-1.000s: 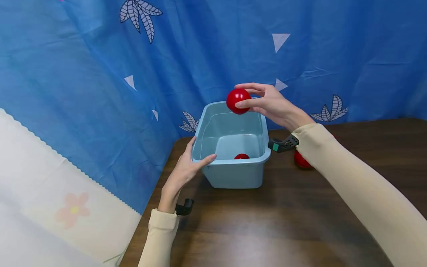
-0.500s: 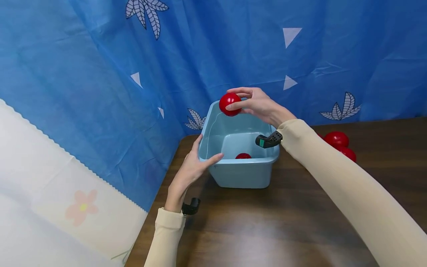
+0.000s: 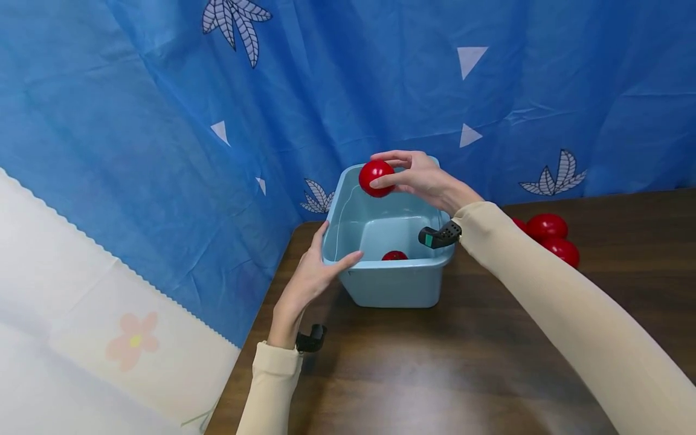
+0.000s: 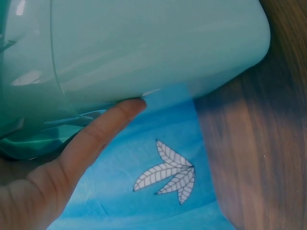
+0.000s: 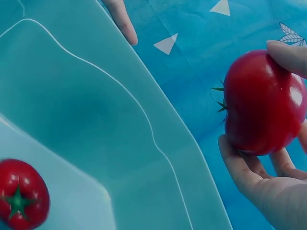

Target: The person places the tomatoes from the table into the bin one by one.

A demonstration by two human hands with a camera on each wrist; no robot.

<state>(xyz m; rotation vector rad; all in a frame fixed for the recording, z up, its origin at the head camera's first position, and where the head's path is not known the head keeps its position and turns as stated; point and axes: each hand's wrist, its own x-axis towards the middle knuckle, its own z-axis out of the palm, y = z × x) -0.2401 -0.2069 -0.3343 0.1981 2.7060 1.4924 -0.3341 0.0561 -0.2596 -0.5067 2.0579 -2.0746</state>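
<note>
Now the right hand (image 3: 421, 178) pinches a red tomato (image 3: 376, 178) above the bin (image 3: 388, 284); the left hand (image 3: 310, 281) grips its rim.

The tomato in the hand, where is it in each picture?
Head view: the held tomato is in the middle, above the bin's far rim, pinched by the right hand.
Left wrist view: not in it.
Right wrist view: it is at the right edge, between fingertips.
Shared landmark: the light blue bin.

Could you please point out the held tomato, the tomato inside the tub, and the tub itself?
held tomato (image 3: 376, 178), head view, its front face.
tomato inside the tub (image 5: 21, 200), right wrist view, its green stem.
tub (image 3: 388, 287), head view, near outer wall.
</note>
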